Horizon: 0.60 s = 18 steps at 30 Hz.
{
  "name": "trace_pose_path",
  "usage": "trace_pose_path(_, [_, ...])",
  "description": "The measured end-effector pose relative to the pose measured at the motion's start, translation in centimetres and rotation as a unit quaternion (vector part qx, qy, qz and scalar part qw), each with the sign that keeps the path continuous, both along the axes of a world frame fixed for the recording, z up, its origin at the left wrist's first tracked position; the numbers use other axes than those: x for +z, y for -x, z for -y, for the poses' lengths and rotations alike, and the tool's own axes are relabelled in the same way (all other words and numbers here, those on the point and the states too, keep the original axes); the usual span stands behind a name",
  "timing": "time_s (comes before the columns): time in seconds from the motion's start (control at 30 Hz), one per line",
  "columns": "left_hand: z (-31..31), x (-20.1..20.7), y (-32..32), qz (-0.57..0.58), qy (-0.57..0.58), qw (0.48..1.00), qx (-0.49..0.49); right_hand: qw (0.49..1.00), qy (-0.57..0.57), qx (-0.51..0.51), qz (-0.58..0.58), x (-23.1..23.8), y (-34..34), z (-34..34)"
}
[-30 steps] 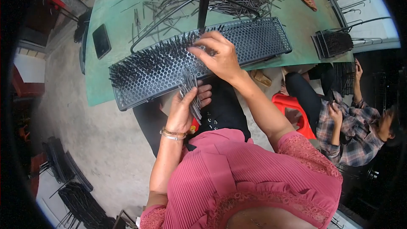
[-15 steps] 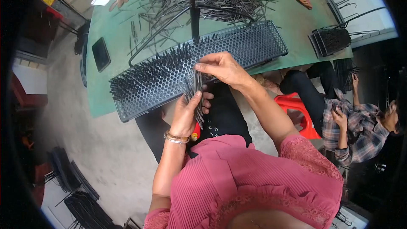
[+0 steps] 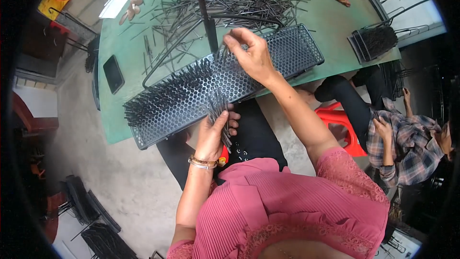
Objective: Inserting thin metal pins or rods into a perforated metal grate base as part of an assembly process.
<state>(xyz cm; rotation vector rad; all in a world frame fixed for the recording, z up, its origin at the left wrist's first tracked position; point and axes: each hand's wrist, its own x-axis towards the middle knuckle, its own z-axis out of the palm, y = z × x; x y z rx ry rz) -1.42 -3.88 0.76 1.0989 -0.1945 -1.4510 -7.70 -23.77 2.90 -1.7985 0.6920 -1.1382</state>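
My left hand (image 3: 214, 132), with bracelets at its wrist, is closed around a bundle of thin dark rods (image 3: 219, 104) just in front of a long perforated rack (image 3: 191, 110). Dark rods (image 3: 165, 84) stand upright in many holes over the rack's left half. My right hand (image 3: 252, 56) is above the rack's middle, past the end of the standing rows. Its thumb and fingers pinch a thin dark rod (image 3: 222, 52), whose lower end I cannot make out clearly.
Loose rods (image 3: 249, 2) are heaped on the green table (image 3: 330, 24) behind the rack. A dark upright post (image 3: 205, 14) rises at its back edge. A phone (image 3: 113, 74) lies left. A seated person in a plaid shirt (image 3: 407, 144) is at the right, near a red stool (image 3: 345, 124).
My right hand has moved away from the bundle, up and over the back of the rack. My left hand keeps its hold on the bundle. The whole view has shifted slightly.
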Motion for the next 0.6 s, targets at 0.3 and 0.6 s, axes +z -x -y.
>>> trace_pose_path(0.3, [-0.6, 0.2, -0.4, -0.008, -0.007, 1.0, 0.003, 0.984, 0.163, 0.066, -0.038, -0.8, -1.2, 0.6])
trace_pose_path(0.6, [-0.7, 0.3, -0.5, -0.009, -0.008, 1.0, -0.004, 0.971, 0.201, 0.123, -0.038, -0.8, -1.4, 0.9])
